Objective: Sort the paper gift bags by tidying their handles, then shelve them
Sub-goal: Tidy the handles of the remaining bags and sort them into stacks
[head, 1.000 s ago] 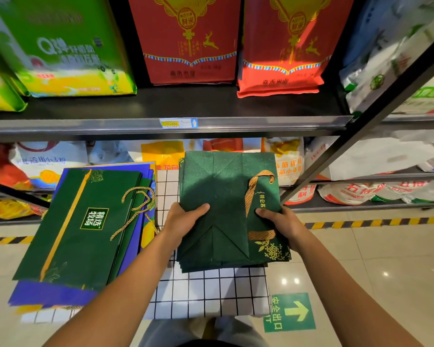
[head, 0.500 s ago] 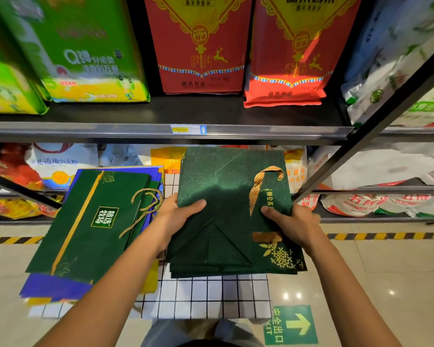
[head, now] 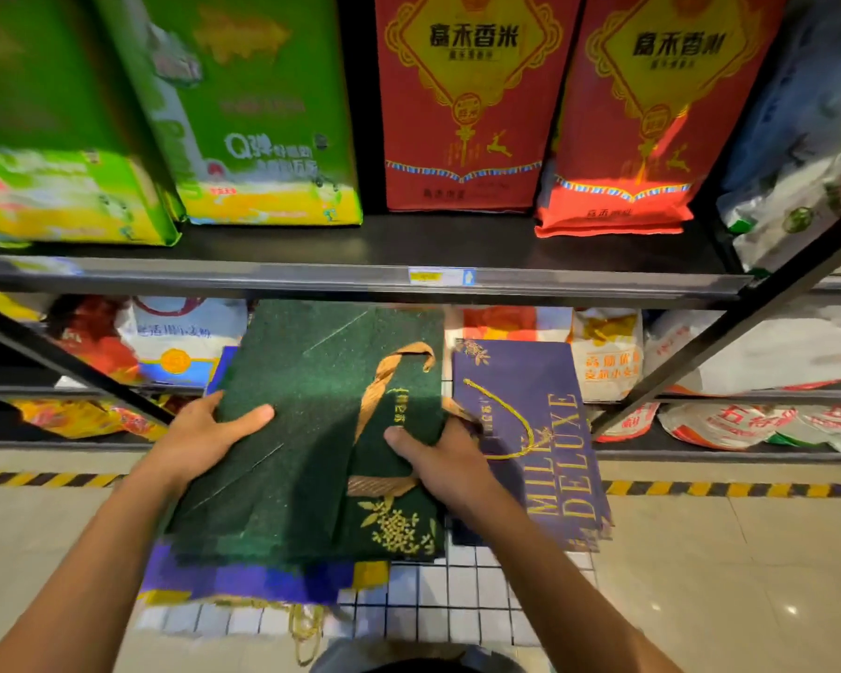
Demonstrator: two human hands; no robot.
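**Green gift bags gripped in both hands below the rice shelf**

Dark green, flat-folded paper gift bags point(head: 312, 429) form a small stack held out in front of the person, tilted slightly and raised just under the edge of the black metal shelf point(head: 312, 279). The left hand point(head: 200, 439) grips the stack's left edge, thumb lying across the top face and fingers curled underneath. The right hand point(head: 445, 466) holds the right side, thumb pressed on top near the gold ribbon handle point(head: 384, 381), the other fingers wrapped under the edge. That handle loops across the top bag's face, and a gold floral print sits at the near right corner.

Beneath the green stack lies a pile of blue and purple bags point(head: 244, 578), their edges showing along the near side, with a gold cord handle point(head: 304, 624) hanging down from it. Just to the right, touching the held stack, is a navy bag printed "MILE DELUXE" point(head: 545, 439) with a thin gold cord handle on its face. Both piles rest on a white grid-patterned surface point(head: 457, 604).

On the shelf above stand green rice bags point(head: 244, 119) on the left and red rice bags point(head: 467, 99) on the right. A price tag point(head: 440, 276) is fixed to the shelf edge. Yellow-and-black hazard tape point(head: 729, 489) runs along the tiled floor.
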